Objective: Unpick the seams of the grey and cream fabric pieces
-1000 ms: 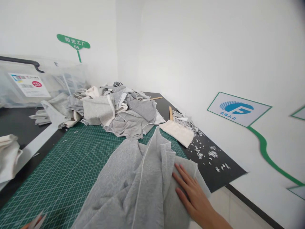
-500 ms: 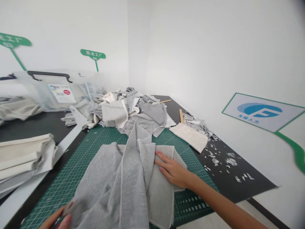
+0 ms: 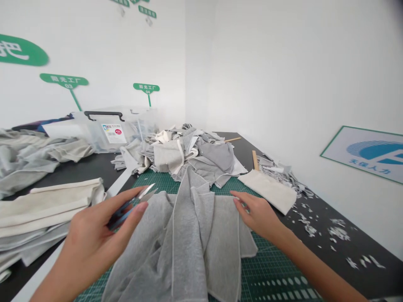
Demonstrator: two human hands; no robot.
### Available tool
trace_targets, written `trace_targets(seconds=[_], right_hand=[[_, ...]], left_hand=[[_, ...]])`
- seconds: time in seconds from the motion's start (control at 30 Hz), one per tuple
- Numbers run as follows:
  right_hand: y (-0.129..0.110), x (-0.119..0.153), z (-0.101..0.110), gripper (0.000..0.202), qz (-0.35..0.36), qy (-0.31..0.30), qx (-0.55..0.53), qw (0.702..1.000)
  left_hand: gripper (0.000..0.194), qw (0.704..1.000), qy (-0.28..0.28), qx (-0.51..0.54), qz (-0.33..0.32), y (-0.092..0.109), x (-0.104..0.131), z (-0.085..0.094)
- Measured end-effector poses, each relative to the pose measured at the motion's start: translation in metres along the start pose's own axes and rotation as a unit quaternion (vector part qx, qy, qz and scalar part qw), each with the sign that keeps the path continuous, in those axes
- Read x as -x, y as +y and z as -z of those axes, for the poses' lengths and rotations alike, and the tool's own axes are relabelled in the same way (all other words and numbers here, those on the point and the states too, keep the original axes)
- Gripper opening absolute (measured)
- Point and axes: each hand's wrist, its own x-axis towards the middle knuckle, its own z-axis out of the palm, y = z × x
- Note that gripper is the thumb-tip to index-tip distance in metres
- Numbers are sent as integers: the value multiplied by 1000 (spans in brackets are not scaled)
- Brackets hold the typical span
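A pair of blue-handled thread snips (image 3: 121, 213) sits in the grip of my left hand (image 3: 94, 230), blades parted and pointing up and right. That hand is raised over the left side of a grey cloth garment (image 3: 189, 247), which is spread with folds on a green cutting mat (image 3: 270, 264). At the garment's upper right edge is my right hand (image 3: 256, 214). Its fingers are slightly curled and apart, with nothing visible between them; whether the fingertips touch the cloth I cannot tell.
A heap of grey and cream cloth pieces (image 3: 201, 153) lies at the back. Folded cream cloths (image 3: 53, 205) are stacked at left, before a clear plastic box (image 3: 94, 130). On the right lie a cream cloth (image 3: 270, 188), a wooden stick (image 3: 255, 160) and scattered scraps (image 3: 338, 233).
My left hand has risen from the lower left with the snips, now plainly seen. My right hand has lifted from lying flat on the cloth to its upper edge. The view has shifted left.
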Motion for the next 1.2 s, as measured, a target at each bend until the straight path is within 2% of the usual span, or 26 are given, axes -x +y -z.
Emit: trace_targets(seconds=[0.13,0.23,0.4,0.53,0.63,0.73,1.0,1.2], right_hand=[[-17,-13,1,28,4,53,-74,996],[-31,-22,-12,26,15,54,-149,987],[-43,-41,-34,24,7,75,-224,972],[-40,-47,-54,22,-12,71,-272,960],[-30,-44,-72,20,-41,88,-294,951],[-21,-39,-87,19,-58,105,-291,949],[-18,-30,-101,21,11,95,-212,973],[-19,-31,-101,21,4,80,-195,978]], left_hand=[[35,990,-108,53,-73,29,-37,-28],[36,979,-167,76,-92,32,-48,-58],[35,959,-243,117,-83,6,-46,-100],[38,943,-260,204,-32,-26,-40,-121],[36,917,-282,284,5,-46,-39,-126],[33,899,-290,329,5,-57,-37,-124],[33,932,-212,293,-14,-59,-27,-124],[32,944,-198,262,-28,-61,-25,-123]])
